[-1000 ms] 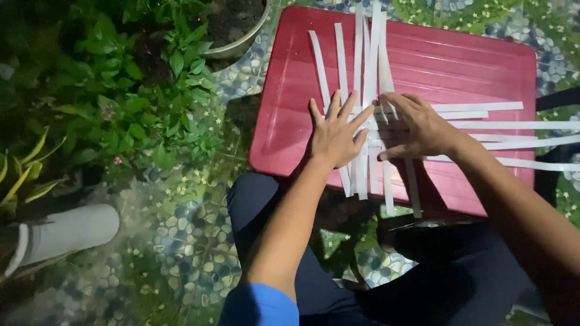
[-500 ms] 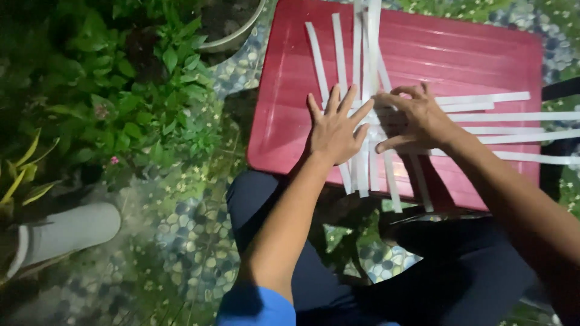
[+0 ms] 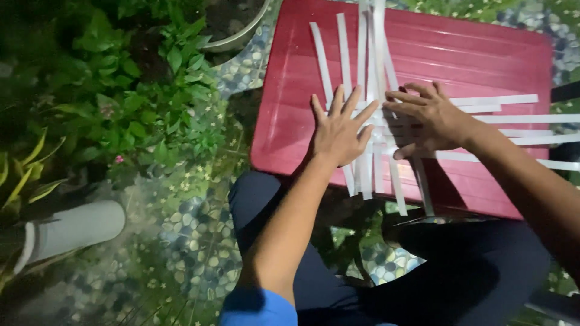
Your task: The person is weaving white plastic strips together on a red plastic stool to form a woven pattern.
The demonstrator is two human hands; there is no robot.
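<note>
**Both palms on crossed paper strips**

Your left hand (image 3: 339,134) lies flat, fingers spread, pinning white paper strips (image 3: 368,78) on the red plastic lid (image 3: 290,115), centre-right of frame. Your right hand (image 3: 430,121), fingers bent, presses the crossing strips. Upper centre, a pot (image 3: 232,41) holds soil.

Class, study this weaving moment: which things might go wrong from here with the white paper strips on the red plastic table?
1. The near ends of the white paper strips overhang the edge of the red plastic table, so they may bend or slide off.
2. The left hand lies flat on the crossing strips; lifting it might shift the weave.
3. The right hand fingers could crease a strip.
</note>
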